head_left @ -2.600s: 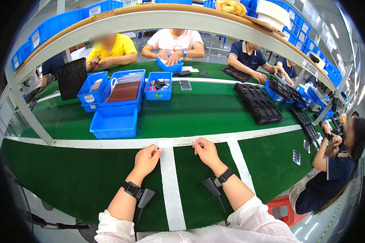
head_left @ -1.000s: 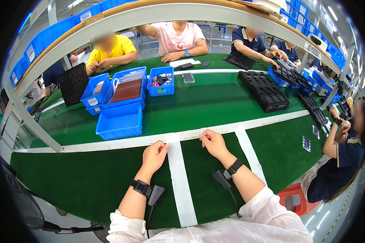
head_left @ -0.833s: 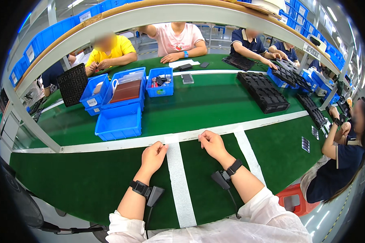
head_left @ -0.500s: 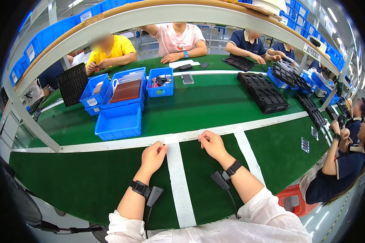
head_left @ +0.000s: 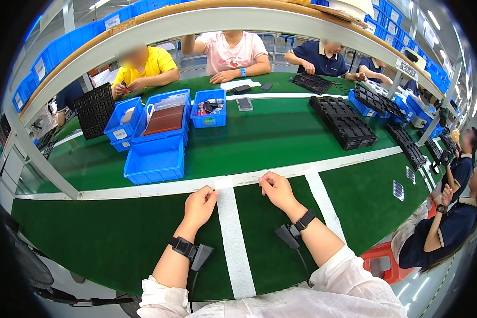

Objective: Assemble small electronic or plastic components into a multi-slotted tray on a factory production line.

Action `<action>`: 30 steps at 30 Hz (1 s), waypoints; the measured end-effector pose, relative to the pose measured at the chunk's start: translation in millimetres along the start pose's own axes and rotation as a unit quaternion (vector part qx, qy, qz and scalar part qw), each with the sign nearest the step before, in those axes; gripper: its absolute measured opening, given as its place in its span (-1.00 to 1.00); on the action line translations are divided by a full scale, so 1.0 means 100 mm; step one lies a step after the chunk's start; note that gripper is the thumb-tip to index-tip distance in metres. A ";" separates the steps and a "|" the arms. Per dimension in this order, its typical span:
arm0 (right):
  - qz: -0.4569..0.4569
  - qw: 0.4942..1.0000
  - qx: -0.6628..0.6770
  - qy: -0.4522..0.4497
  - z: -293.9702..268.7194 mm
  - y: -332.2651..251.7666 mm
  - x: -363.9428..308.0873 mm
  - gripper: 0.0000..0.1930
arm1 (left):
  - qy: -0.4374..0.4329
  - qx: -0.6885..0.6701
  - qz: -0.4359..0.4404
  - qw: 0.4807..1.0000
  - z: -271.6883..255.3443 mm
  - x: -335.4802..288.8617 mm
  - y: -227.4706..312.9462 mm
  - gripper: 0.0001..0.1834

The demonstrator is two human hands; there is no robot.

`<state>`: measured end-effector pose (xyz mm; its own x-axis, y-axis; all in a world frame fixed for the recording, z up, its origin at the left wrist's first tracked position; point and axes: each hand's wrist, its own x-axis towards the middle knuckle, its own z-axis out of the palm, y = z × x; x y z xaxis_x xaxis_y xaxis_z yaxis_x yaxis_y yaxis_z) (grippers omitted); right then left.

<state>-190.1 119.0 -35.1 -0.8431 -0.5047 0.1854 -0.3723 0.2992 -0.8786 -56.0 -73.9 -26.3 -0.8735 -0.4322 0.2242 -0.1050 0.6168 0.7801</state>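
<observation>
Both forearms rest on the green mat. My left hand is loosely curled, its thumb beside the fingers, at the left edge of a pale strip laid across the mat. To the right of that strip, my right hand is curled too, with thumb and bent fingers close together near the white bar. No object shows in either hand. Each wrist wears a black strap with a small dark device and a cable. An empty-looking blue bin sits beyond the bar, nearest to my left hand.
Past the bar stand blue bins, one with a brown item, another with small parts. Black trays are stacked at the right. A white shelf frame spans overhead. Several co-workers sit opposite and at right, by a red stool.
My hands have stayed in place. Opposite, the person in pink has shifted a raised arm, and one in dark blue has drawn back a hand. At right, a co-worker has lowered their hands.
</observation>
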 end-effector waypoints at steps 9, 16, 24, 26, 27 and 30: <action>-0.003 1.000 0.012 -0.004 0.00 0.01 0.00 -0.76 | -0.005 0.000 0.007 1.000 0.00 0.00 0.01 -0.69; 0.000 1.000 -0.003 -0.001 -0.01 -0.03 0.00 -0.76 | -0.003 0.004 0.006 1.000 0.00 0.00 0.00 -0.69; -0.005 1.000 0.013 -0.002 0.01 0.01 0.00 -0.76 | -0.003 -0.006 0.005 1.000 -0.01 -0.01 0.00 -0.68; -0.004 1.000 0.012 -0.001 0.00 0.00 -0.01 -0.76 | -0.002 0.000 0.008 1.000 0.00 0.00 -0.01 -0.68; -0.001 1.000 0.010 -0.002 0.00 0.00 -0.01 -0.76 | -0.003 0.000 0.008 1.000 0.01 -0.01 -0.02 -0.68; 0.004 1.000 0.003 -0.005 0.01 0.00 -0.01 -0.76 | 0.000 -0.001 0.012 1.000 0.02 0.00 -0.05 -0.69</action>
<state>-188.8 118.1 -35.5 -0.8423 -0.5104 0.1732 -0.3627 0.2991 -0.8826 -56.2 -75.8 -31.1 -0.8752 -0.4182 0.2431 -0.0832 0.6253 0.7760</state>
